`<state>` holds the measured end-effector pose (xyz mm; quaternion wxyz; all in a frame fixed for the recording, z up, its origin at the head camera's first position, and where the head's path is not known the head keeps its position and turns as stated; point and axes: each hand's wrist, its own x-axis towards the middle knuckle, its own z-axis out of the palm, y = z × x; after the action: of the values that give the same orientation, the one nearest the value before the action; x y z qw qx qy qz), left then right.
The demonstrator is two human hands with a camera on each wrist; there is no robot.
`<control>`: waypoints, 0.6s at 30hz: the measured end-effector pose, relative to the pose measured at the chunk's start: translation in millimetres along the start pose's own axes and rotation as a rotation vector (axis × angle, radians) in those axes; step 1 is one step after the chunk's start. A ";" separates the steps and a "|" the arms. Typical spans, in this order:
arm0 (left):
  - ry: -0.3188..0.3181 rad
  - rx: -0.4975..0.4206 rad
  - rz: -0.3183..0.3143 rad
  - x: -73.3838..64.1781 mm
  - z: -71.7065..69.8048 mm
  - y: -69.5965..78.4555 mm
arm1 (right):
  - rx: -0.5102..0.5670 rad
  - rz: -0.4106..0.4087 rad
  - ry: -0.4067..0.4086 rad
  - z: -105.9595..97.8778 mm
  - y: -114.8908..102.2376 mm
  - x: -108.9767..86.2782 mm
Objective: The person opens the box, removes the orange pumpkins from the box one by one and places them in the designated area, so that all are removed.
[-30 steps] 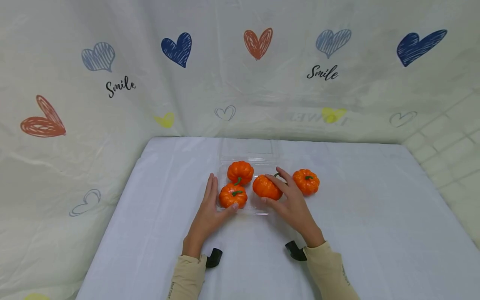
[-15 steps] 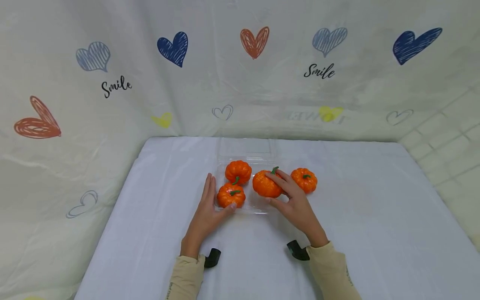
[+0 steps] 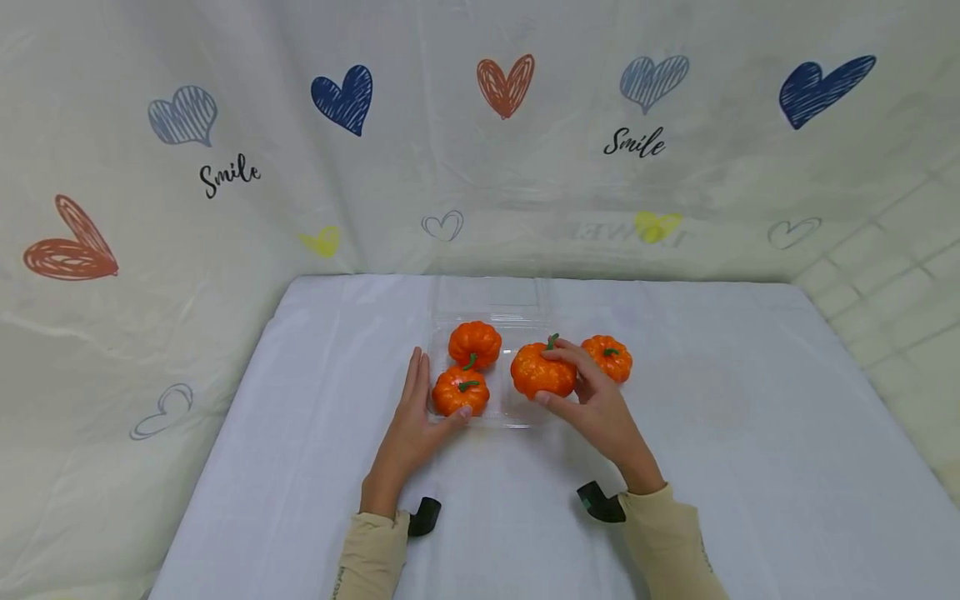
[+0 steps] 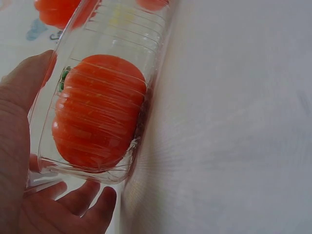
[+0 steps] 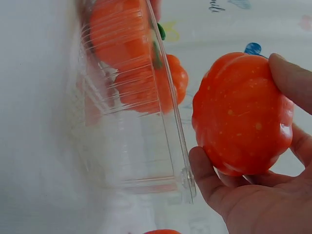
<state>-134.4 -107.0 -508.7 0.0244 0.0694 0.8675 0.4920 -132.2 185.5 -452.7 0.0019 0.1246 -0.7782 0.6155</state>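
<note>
My right hand (image 3: 600, 408) grips a small orange toy pumpkin (image 3: 542, 372) with a green stem. In the right wrist view this pumpkin (image 5: 241, 114) is above the rim of a clear plastic container (image 3: 517, 410), tilted, with fingers on one side and thumb on the other. Two more pumpkins sit in the container's left half, one at the back (image 3: 476, 343) and one in front (image 3: 461, 393). My left hand (image 3: 412, 433) rests against the container's left side with straight fingers, its thumb at the near rim. In the left wrist view a pumpkin (image 4: 100, 112) shows through the ribbed wall.
Another orange pumpkin (image 3: 609, 357) lies on the white-covered table (image 3: 750, 433), right of the container and partly behind the right hand. The container's clear lid (image 3: 491, 293) lies folded back toward the wall sheet (image 3: 405, 167), which is printed with hearts.
The pumpkin in my right hand has risen from the container's right half and shifted slightly right, its stem turning upward. My left hand has stayed in place. The head view has drifted slightly.
</note>
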 end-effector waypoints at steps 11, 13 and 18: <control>-0.005 -0.011 -0.005 -2.2 3.5 0.6 | 0.060 -0.086 0.021 -21.1 -2.4 -14.1; -0.003 -0.008 -0.001 -2.3 3.9 0.5 | 0.073 -0.099 0.030 -25.6 -2.5 -16.4; 0.005 0.001 0.001 -2.2 3.0 0.3 | 0.085 -0.098 0.054 -38.4 -3.7 -19.1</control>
<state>-131.9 -104.5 -510.1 0.0220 0.0687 0.8678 0.4917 -118.7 225.2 -442.8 0.0478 0.1460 -0.7441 0.6501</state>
